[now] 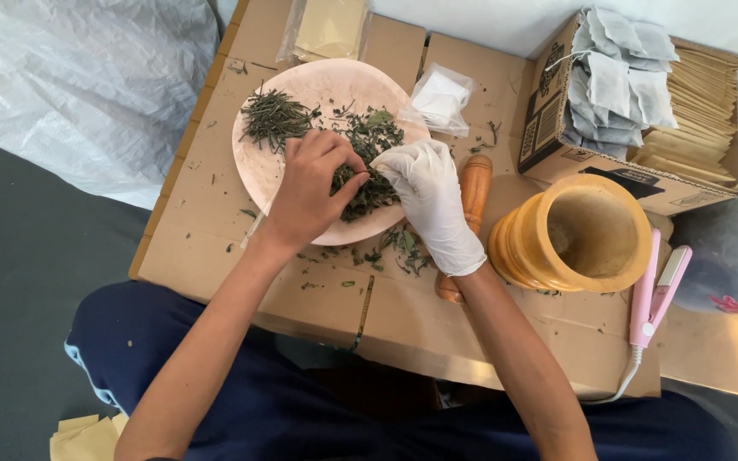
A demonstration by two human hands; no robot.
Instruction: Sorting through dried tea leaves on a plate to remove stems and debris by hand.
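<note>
Green dried herbs lie heaped on the pale round plate, which sits on flattened cardboard across my lap; left of it all spreads a crumpled sheet of clear plastic. My bare left hand rests over the plate's middle, its fingertips pinched on a clump of the leaves. Just beside it, touching the same clump, my right hand in a white glove nips the herbs between thumb and fingers. Loose bits of leaf are scattered on the cardboard below the plate's rim. Under my right wrist lies a wooden pestle, and next to that stands a wooden mortar. A pink heat-sealing clamp lies to its right. Behind the mortar, an open carton holds grey filter bags and tan envelopes.
</note>
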